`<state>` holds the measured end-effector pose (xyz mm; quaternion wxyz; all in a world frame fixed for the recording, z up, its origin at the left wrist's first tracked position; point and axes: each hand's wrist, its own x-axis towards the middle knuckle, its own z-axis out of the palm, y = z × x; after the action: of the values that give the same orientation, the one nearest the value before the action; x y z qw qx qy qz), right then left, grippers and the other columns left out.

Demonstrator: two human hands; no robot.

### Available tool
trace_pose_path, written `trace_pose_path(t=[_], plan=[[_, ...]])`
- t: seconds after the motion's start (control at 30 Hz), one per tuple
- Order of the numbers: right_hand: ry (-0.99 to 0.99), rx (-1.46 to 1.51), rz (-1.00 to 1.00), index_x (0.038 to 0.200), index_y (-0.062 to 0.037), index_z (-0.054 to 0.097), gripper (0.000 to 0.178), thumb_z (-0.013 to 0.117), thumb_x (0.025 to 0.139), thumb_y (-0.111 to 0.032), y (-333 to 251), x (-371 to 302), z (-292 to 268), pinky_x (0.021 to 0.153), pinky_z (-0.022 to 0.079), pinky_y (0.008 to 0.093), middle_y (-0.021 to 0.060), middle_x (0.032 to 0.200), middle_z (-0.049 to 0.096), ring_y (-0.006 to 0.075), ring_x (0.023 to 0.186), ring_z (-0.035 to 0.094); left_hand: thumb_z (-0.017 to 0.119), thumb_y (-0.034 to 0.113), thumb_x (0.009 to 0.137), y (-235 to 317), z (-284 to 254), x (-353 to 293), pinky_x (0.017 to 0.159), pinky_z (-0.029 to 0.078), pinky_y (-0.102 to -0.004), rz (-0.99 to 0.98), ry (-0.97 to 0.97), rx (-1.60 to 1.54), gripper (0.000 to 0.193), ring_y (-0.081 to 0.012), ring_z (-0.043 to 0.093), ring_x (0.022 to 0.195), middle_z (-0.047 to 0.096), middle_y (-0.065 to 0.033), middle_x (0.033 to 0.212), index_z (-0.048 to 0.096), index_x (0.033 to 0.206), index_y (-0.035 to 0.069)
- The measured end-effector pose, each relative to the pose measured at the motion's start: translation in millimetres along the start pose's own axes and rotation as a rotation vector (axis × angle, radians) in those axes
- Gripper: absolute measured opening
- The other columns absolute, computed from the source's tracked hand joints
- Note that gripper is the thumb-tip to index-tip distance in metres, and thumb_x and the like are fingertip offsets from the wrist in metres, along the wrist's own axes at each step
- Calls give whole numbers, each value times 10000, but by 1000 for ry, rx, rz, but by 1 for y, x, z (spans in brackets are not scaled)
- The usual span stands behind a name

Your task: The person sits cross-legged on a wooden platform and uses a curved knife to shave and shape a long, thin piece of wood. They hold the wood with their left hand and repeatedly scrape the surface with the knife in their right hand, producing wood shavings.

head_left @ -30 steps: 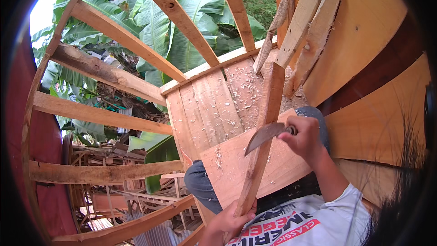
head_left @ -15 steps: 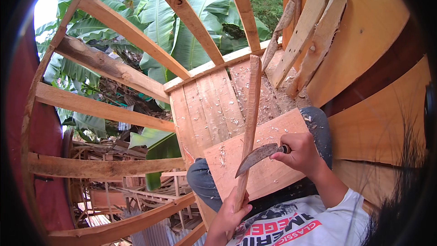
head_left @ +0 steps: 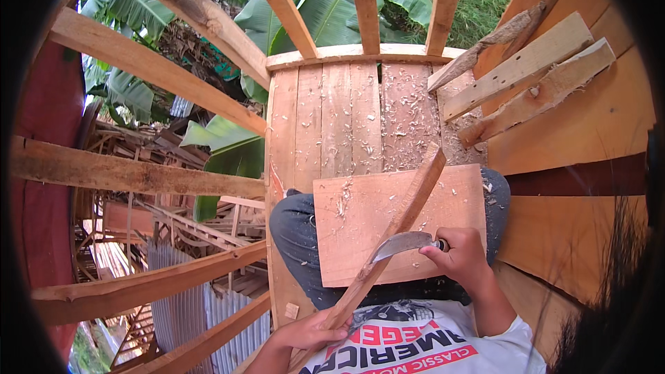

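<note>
My left hand (head_left: 313,330) is closed around the lower part of a long, roughly squared wooden stick (head_left: 414,197), which slants up and to the right. In my right hand (head_left: 458,255) is the dark handle of a curved knife (head_left: 403,242), its broad blade lying across the stick with the tip toward the left. Beneath both, a flat wooden board (head_left: 339,253) rests over my lap, with curled shavings on its surface. The far end of the stick reaches over the board's upper right part.
Shavings litter the plank floor (head_left: 336,118) ahead. Several rough wood pieces (head_left: 519,66) lean against the plywood wall (head_left: 578,131) at the right. Slatted railing (head_left: 152,176) runs along the left and far side, with banana leaves (head_left: 332,0) and corrugated metal sheets (head_left: 173,298) beyond.
The view has turned, so the floor and railing appear rotated. The stick has gone from nearly upright to slanting right, and the blade now lies flatter across it, both hands keeping their grip.
</note>
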<state>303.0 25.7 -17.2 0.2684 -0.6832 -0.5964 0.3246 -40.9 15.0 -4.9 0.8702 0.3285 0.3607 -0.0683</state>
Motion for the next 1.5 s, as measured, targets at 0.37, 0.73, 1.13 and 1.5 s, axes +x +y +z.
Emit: trace_pose_path(t=[0.37, 0.73, 1.13, 1.5], plan=[[-172, -206, -70, 581, -38, 585, 559, 729, 750, -551, -16, -8, 25, 456, 442, 384, 123, 510, 545, 297, 463, 570, 652, 265, 916, -36, 30, 10, 739, 430, -258, 19, 328, -118, 299, -97, 507, 837, 529, -22, 912, 497, 1056, 52], [-139, -409, -102, 553, -73, 549, 599, 708, 722, -625, -15, 4, 15, 442, 451, 367, 91, 502, 550, 271, 456, 580, 641, 176, 898, -47, 35, 19, 694, 470, -337, 119, 417, 180, 283, -185, 577, 754, 571, -121, 810, 458, 1030, 6], [202, -594, 31, 564, -58, 534, 578, 727, 740, -573, 19, 36, -16, 450, 436, 381, 119, 515, 529, 293, 466, 567, 638, 145, 903, -54, 32, 18, 727, 476, -319, 124, 399, 215, 291, -174, 580, 801, 579, -126, 856, 461, 1074, -10], [-117, -341, -109, 559, -68, 558, 566, 735, 731, -577, -13, -5, 25, 449, 454, 363, 87, 492, 540, 262, 452, 583, 639, 160, 910, -42, 35, 16, 769, 475, -308, 91, 423, 92, 295, -148, 566, 837, 558, -91, 919, 467, 1090, 2]])
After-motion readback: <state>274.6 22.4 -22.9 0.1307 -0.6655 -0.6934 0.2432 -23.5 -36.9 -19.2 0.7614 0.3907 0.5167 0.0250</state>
